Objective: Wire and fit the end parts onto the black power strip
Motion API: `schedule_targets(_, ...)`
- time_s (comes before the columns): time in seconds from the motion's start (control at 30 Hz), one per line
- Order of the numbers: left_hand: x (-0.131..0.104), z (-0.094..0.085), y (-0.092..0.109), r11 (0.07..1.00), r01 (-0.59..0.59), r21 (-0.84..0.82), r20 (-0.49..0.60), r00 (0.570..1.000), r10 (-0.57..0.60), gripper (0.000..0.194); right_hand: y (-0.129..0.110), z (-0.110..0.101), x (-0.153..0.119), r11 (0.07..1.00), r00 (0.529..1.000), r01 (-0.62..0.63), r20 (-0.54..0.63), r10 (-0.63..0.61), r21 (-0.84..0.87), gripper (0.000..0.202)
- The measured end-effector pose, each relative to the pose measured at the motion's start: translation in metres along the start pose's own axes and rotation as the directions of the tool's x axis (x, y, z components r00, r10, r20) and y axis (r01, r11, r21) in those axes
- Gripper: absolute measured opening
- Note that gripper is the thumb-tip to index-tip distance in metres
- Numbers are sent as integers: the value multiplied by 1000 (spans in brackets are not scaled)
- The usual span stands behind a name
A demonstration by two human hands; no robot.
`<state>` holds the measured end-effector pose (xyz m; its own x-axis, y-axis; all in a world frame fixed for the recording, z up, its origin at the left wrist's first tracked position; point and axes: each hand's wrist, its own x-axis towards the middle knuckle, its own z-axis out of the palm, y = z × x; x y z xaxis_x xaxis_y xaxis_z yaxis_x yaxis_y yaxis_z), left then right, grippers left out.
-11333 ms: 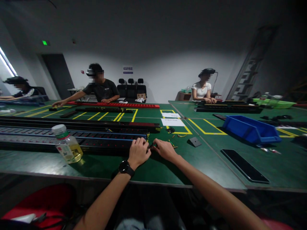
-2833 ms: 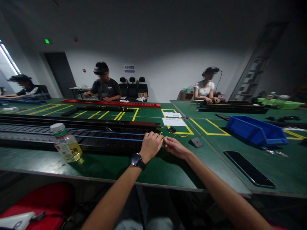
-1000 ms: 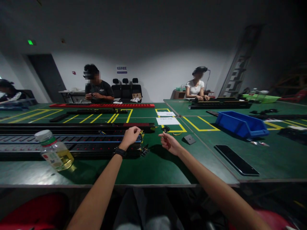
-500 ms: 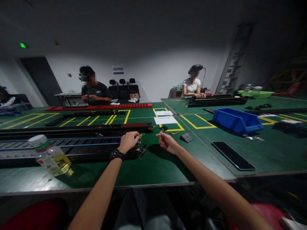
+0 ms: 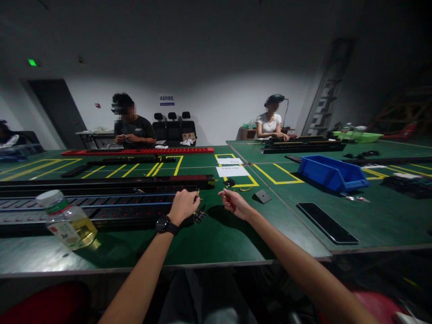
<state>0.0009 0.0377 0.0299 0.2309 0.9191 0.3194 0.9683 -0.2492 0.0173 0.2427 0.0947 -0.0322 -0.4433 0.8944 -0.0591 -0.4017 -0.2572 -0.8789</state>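
Observation:
My left hand (image 5: 184,206), with a dark watch on its wrist, is closed at the right end of a long black rail (image 5: 131,210) that has blue strips and red dots. What its fingers pinch is too small to make out. A small black connector piece (image 5: 200,215) lies just beside that hand. Over the green table (image 5: 216,249), my right hand (image 5: 234,202) hangs with its fingers curled and thumb near the forefinger; anything between them is too small to see. A grey square plate (image 5: 262,196) lies to its right.
A bottle (image 5: 69,225) of yellow liquid stands in front of the rail at left. At right are a blue bin (image 5: 332,173) and a phone (image 5: 326,223). White papers (image 5: 232,171) lie beyond my hands. Two people sit across the table; another is at far left.
My left hand has shifted slightly right and its fingers have curled further over the rail end. My right hand is almost unmoved. Across the table, the right-hand person's arms have shifted slightly.

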Motion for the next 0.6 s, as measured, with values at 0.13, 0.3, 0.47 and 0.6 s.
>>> schedule_targets(0.13,-1,2,0,999,44,-26,-20,999,-45,32,0,-2,1,1000,1000,0,13,0,-12,35)
schedule_targets(0.3,-3,3,0,997,75,-25,-45,996,-76,28,2,-3,2,1000,1000,5,17,-5,-28,39)
schedule_targets(0.47,-5,3,1,996,58,-62,-59,996,-62,22,1,-2,1,1000,1000,5,-14,-6,-26,36)
schedule_targets(0.6,-2,4,-4,987,33,-157,-32,999,-38,21,0,0,0,999,1000,14,1,-14,-38,36)
